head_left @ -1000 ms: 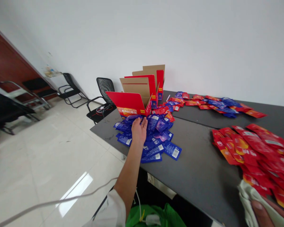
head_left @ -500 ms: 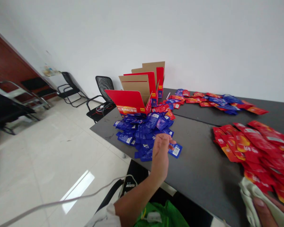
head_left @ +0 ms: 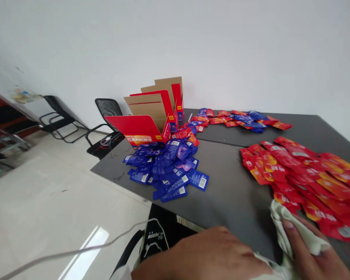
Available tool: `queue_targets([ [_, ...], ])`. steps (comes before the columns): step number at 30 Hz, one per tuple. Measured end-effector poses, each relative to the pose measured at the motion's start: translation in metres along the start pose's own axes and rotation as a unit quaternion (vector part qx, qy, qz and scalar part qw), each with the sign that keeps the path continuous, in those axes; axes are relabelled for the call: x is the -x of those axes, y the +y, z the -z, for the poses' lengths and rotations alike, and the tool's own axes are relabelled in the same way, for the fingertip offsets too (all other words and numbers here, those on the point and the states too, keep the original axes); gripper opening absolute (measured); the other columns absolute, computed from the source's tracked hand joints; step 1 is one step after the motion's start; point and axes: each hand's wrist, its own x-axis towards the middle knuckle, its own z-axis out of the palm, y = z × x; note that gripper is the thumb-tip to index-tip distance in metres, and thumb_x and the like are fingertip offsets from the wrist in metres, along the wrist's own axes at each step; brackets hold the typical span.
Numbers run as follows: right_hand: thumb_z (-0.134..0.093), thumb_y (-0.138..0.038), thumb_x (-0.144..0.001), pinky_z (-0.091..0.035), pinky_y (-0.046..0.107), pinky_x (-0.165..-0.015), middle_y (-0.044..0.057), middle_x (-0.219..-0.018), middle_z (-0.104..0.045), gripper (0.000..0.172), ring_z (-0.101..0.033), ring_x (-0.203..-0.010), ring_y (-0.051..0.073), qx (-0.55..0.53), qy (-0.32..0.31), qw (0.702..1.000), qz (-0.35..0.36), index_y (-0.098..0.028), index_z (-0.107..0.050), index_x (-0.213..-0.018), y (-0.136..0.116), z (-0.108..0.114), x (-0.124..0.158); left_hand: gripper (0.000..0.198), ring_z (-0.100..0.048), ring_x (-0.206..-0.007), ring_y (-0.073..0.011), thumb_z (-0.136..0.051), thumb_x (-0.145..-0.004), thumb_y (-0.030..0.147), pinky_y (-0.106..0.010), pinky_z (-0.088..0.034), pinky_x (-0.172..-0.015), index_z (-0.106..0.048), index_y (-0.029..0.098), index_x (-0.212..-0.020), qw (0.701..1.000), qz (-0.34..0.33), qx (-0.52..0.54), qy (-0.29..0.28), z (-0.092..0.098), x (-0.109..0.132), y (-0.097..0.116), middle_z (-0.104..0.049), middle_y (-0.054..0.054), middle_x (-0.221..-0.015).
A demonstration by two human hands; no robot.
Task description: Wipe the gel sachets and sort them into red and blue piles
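Cloth (head_left: 277, 217), seemingly light, limp and best pinched by a thick fold, sits bunched between the fingers of the right hand (head_left: 312, 264), red pouches (head_left: 303, 171) just beyond them, while the left hand's (head_left: 210, 252) fingers lie near it, their grip impossible to tell.

table (head_left: 221, 179): boxes (head_left: 173, 123) in a row at my left, running back toward wall (head_left: 236, 50) | left sachet pile (head_left: 166, 169): just before front box (head_left: 146, 139) | right sachet pile (head_left: 303, 177): at my right, beyond cloth (head_left: 307, 235) | back sachets (head_left: 242, 118): behind both piles, right of boxes | cloth: in my right hand (head_left: 312, 254) | my left hand (head_left: 216, 252): left of it
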Motion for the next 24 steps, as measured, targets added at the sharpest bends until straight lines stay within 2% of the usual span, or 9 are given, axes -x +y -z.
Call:
queue_targets([
  [3,-0.064,-0.095,-0.064,-0.057,0.053,-0.092,0.01,-0.111,-0.082,0.087,-0.073,-0.117,0.046,-0.02,-0.011,1.0,-0.012,-0.027,-0.08,-0.116,-0.014,0.004,0.001,0.033,-0.076,-0.111,-0.0234,-0.051,-0.113,0.039,-0.036,-0.052,-0.092,-0.061,0.019,-0.137,0.998,-0.031,-0.045,-0.021,-0.002,-0.004,-0.001,-0.079,-0.009,-0.118],
  [7,-0.064,-0.091,-0.071,-0.058,0.046,-0.085,0.01,-0.108,-0.082,0.083,-0.076,-0.108,0.042,-0.036,-0.003,0.999,0.021,-0.024,-0.08,-0.117,-0.01,0.001,0.0,0.037,-0.074,-0.118,-0.0225,-0.053,-0.113,0.039,-0.035,-0.05,-0.099,-0.06,0.017,-0.142,0.996,-0.074,-0.038,-0.01,0.02,-0.025,0.002,-0.08,-0.008,-0.124],
  [9,-0.065,-0.088,-0.073,-0.06,0.042,-0.082,0.01,-0.103,-0.083,0.079,-0.078,-0.101,0.038,-0.047,-0.001,0.998,0.044,-0.023,-0.08,-0.117,-0.006,0.0,0.0,0.037,-0.073,-0.119,-0.0221,-0.054,-0.113,0.042,-0.034,-0.049,-0.104,-0.063,0.018,-0.14,0.995,-0.094,-0.026,0.01,0.035,-0.043,0.004,-0.08,-0.008,-0.124],
  [12,-0.064,-0.086,-0.077,-0.062,0.038,-0.081,0.009,-0.1,-0.083,0.074,-0.079,-0.093,0.034,-0.053,0.011,0.995,0.078,-0.024,-0.082,-0.114,0.0,-0.002,0.001,0.032,-0.075,-0.114,-0.0195,-0.054,-0.113,0.043,-0.03,-0.049,-0.101,-0.071,0.019,-0.123,0.992,-0.107,-0.006,0.071,0.054,-0.069,0.007,-0.081,-0.006,-0.116],
  [14,-0.062,-0.085,-0.079,-0.063,0.036,-0.081,0.01,-0.102,-0.083,0.073,-0.079,-0.093,0.033,-0.059,0.014,0.993,0.102,-0.023,-0.082,-0.113,0.003,-0.003,0.001,0.033,-0.075,-0.103,-0.0173,-0.05,-0.115,0.043,-0.027,-0.05,-0.093,-0.073,0.019,-0.108,0.99,-0.086,0.003,0.116,0.064,-0.084,0.008,-0.081,-0.005,-0.105],
  [18,-0.062,-0.083,-0.082,-0.063,0.035,-0.084,0.009,-0.108,-0.083,0.072,-0.079,-0.099,0.032,-0.069,0.019,0.992,0.108,-0.023,-0.081,-0.117,0.006,-0.008,0.002,0.046,-0.071,-0.087,-0.016,-0.041,-0.117,0.043,-0.027,-0.046,-0.078,-0.064,0.019,-0.085,0.981,-0.029,-0.03,0.187,0.081,-0.115,0.002,-0.074,-0.004,-0.085],
  [21,-0.064,-0.081,-0.084,-0.063,0.033,-0.087,0.007,-0.112,-0.083,0.068,-0.079,-0.101,0.03,-0.077,0.011,0.992,0.095,-0.026,-0.08,-0.12,0.006,-0.01,0.004,0.046,-0.069,-0.08,-0.0164,-0.041,-0.116,0.042,-0.028,-0.042,-0.071,-0.062,0.02,-0.081,0.979,0.021,-0.067,0.193,0.098,-0.151,-0.016,-0.073,-0.003,-0.082],
  [24,-0.065,-0.08,-0.085,-0.063,0.031,-0.086,0.008,-0.114,-0.083,0.067,-0.079,-0.102,0.029,-0.083,0.01,0.991,0.101,-0.025,-0.08,-0.121,0.006,-0.01,0.006,0.042,-0.071,-0.083,-0.0192,-0.044,-0.112,0.036,-0.028,-0.042,-0.07,-0.066,0.02,-0.08,0.972,0.092,-0.119,0.183,0.114,-0.196,-0.046,-0.076,-0.005,-0.086],
])
